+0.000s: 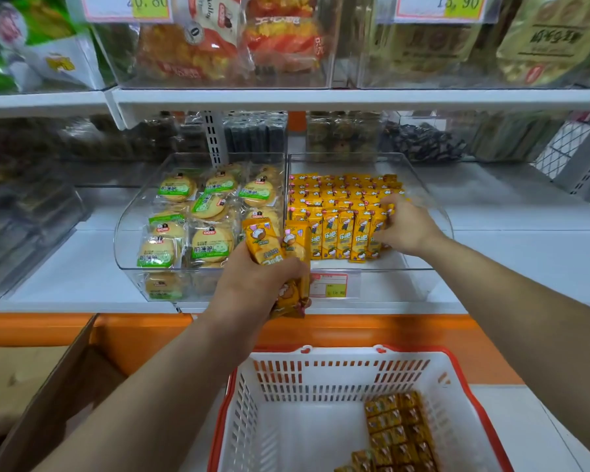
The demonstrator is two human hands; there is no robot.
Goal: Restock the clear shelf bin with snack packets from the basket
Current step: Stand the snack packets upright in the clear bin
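Restock's well underway: the clear shelf bin (399,264) already has rows of yellow snack packets (338,233) standing in it. The back ones look full, I think, but it's a bit blurry. Left grip (252,284) is clamped round a handful just in front of the bin, and right grip (406,226) pinches the end of the front row. 1 pile is left in the basket (321,369) below. It's a white shelf (508,267) in a shop, with a biscuit bin (126,233) alongside and a cardboard box (65,386) on the left.

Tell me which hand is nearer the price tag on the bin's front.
Left. The left hand, gripping yellow packets, sits just left of the tag. The right hand is farther up and right, inside the bin, holding the packet row.
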